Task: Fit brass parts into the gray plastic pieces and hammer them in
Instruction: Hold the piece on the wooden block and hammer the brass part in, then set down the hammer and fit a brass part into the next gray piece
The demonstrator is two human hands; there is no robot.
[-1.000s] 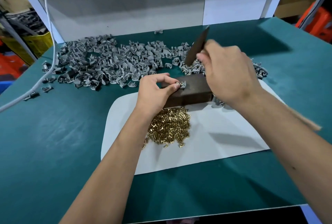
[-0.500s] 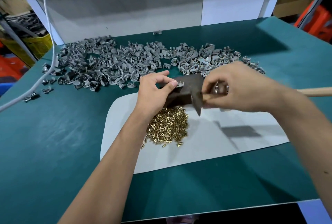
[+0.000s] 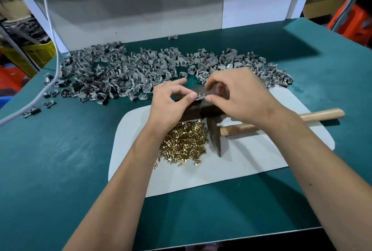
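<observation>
My left hand [image 3: 169,102] pinches the gray plastic piece [image 3: 199,96] on the dark block [image 3: 198,107]; my right hand [image 3: 237,95], fingers curled and seemingly empty, closes beside it; hammer [image 3: 215,132] below the grip; I judge lifting the piece away comes next.

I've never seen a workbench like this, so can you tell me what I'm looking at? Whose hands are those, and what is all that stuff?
A camera worn on a person's head looks down at their own two bare hands. The left hand pinches a small gray plastic piece on a dark brown block. The right hand reaches for that piece, fingers curled, holding nothing. On the green table lies a white mat with a heap of little shiny brass parts. A wooden-handled hammer lies on the mat. Behind is a big pile of gray plastic pieces waiting their turn.
</observation>
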